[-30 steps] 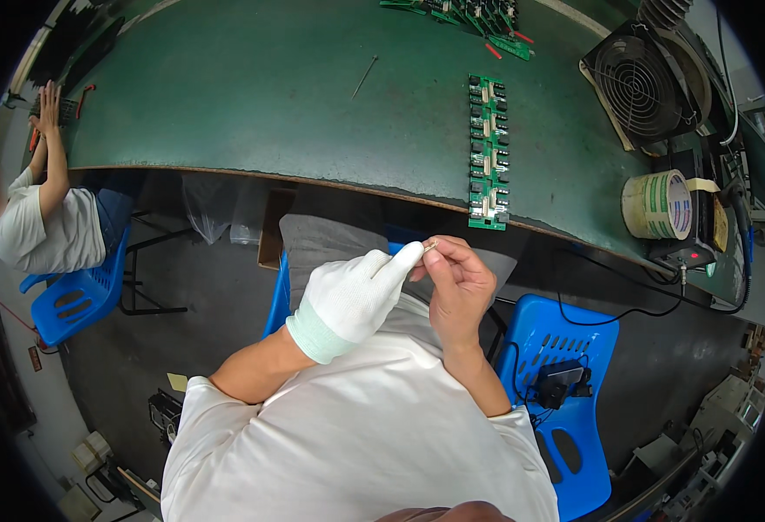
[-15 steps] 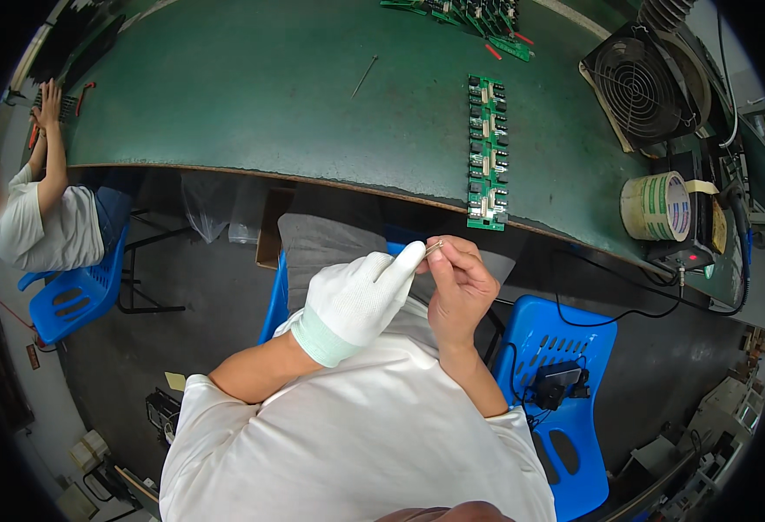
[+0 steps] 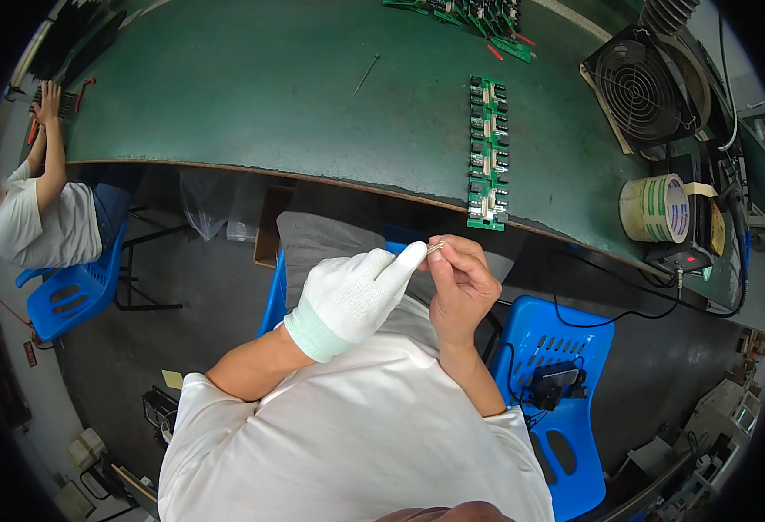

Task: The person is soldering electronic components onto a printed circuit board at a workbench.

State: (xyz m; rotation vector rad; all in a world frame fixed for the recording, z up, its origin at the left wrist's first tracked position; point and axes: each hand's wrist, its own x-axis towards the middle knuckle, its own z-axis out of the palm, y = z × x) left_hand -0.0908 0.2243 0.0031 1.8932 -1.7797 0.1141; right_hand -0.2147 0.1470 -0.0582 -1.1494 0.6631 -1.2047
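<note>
In front of my lap, short of the table edge, my two hands meet at the fingertips. My left hand (image 3: 356, 291), in a white knit glove with a pale green cuff, is closed with its finger and thumb pressed together. My bare right hand (image 3: 461, 283) pinches a thin, pale, wire-like piece (image 3: 436, 248) whose kind is too small to make out. The gloved fingertips touch this piece too and hide part of it. Beyond my right hand, a long strip of green circuit boards (image 3: 488, 157) with black and white components lies on the table.
On the green tabletop (image 3: 269, 96) lie a thin metal rod (image 3: 367, 74) and a pile of circuit boards (image 3: 461, 12). A black fan (image 3: 635, 87) and a tape roll (image 3: 657, 209) stand at right. A blue chair (image 3: 565, 348) holds a black device. Another person (image 3: 52, 217) sits far left.
Both hands stay almost in place, fingertips still together at the thin piece. The view has shifted very slightly.
</note>
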